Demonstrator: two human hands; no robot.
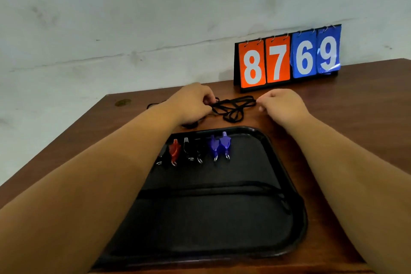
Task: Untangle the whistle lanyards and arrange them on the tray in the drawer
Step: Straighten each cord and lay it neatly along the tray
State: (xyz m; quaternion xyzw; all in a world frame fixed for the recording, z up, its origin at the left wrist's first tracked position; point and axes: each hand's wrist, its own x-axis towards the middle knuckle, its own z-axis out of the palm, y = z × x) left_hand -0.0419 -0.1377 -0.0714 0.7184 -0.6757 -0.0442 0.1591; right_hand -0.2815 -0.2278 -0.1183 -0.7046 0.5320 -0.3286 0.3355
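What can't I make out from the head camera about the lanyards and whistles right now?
Head view only:
Tangled lanyards: overlapping black loops, too thin to count.
Left hand pinches them; the left forearm covers the cord beyond.
Right hand: fingertips hide whether it grips the tangle's end.
Leftmost whistle on the tray: half behind that forearm.
Laid cord: black on black tray, blurred.
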